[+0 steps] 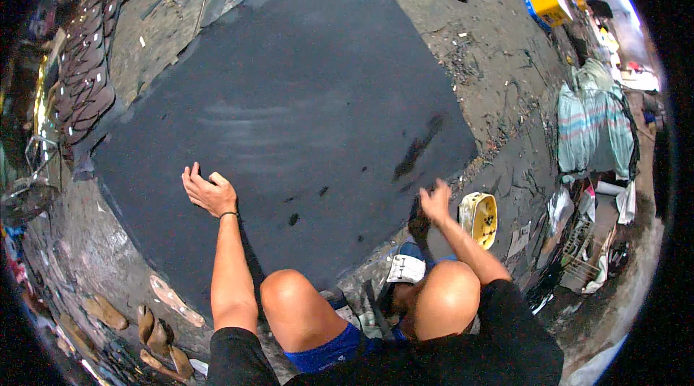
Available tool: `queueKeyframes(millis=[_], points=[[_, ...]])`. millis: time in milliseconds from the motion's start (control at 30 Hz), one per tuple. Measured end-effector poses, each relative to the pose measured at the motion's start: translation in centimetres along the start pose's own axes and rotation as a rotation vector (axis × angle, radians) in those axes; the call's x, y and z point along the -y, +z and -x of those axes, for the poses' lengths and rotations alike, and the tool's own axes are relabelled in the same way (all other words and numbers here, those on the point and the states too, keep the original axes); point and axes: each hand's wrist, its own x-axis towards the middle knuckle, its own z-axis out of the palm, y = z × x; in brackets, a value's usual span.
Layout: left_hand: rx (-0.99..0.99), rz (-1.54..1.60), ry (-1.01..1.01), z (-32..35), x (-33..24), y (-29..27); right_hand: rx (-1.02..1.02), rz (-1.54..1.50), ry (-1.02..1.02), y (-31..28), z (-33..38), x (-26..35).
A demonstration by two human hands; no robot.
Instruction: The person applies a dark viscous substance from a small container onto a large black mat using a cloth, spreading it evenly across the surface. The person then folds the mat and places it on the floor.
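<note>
Large matte black rubber sheet, flat on gritty concrete. Left hand pressed on its near-left part, fingers half-curled, gripping nothing. Right hand, blurred, at near-right edge; grip unclear. Glossy yellow bowl just right.

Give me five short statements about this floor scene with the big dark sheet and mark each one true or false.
1. The left hand rests on the dark sheet. True.
2. The yellow bowl sits in the middle of the sheet. False: it stands on the bare floor just off the sheet's right corner, beside the right hand.
3. The left wrist wears a thin dark band. True.
4. The sheet is rolled up. False: it lies spread flat on the floor.
5. The right hand is held at the sheet's near right edge, with something dark just below it. True, though blur hides what that is and whether the hand grips it.
</note>
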Motion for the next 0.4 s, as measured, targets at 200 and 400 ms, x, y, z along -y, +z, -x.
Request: queueKeyframes(millis=[200, 400], points=[[0.142, 0.183, 0.245, -0.7, 4.1, -4.3, 0.137, -0.369, 0.644, 5.9, 5.1, 3.1], [0.301, 0.224, 0.111, 15.3, 9.5, -17.2, 0.002, -0.457, 0.602, 4.6, 5.3, 2.6]])
